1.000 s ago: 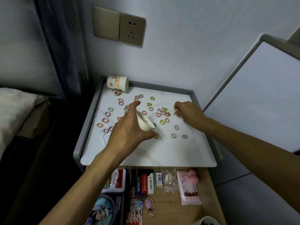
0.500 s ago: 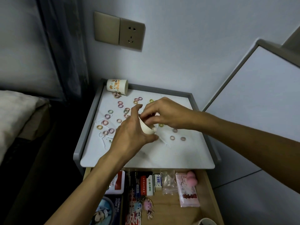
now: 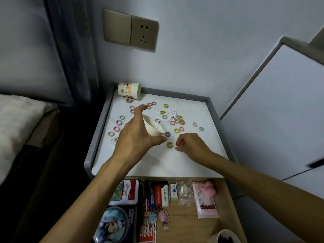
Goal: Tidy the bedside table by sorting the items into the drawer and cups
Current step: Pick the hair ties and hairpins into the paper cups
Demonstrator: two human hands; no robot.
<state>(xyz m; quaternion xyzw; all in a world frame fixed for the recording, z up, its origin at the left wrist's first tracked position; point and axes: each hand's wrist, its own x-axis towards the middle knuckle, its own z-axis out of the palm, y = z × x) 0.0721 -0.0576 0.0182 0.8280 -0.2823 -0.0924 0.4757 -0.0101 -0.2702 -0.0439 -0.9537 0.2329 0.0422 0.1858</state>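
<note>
The left hand [image 3: 135, 137] is holding a small white paper cup [image 3: 152, 126] above the white tabletop [image 3: 201, 155], its grip closed around the cup's wall, and the cup is tilting with its mouth facing right. Inside the cup some thin white threads are showing. The right hand [image 3: 191, 143] is resting low, just right of the left hand's grip, and its fingertips are pinching together on a thin white piece beside an olive-coloured small ring [image 3: 169, 145]. A grey ring [image 3: 167, 134] is lying just beside the cup's lower edge. Many small pastel rings [image 3: 177, 121] are lying scattered beyond and to both sides of the grip. A printed paper cup [image 3: 129, 90] is lying on its side at the far left corner. Nearer than the hands, the wooden drawer [image 3: 196, 225] is standing open with boxes and packets inside.
</note>
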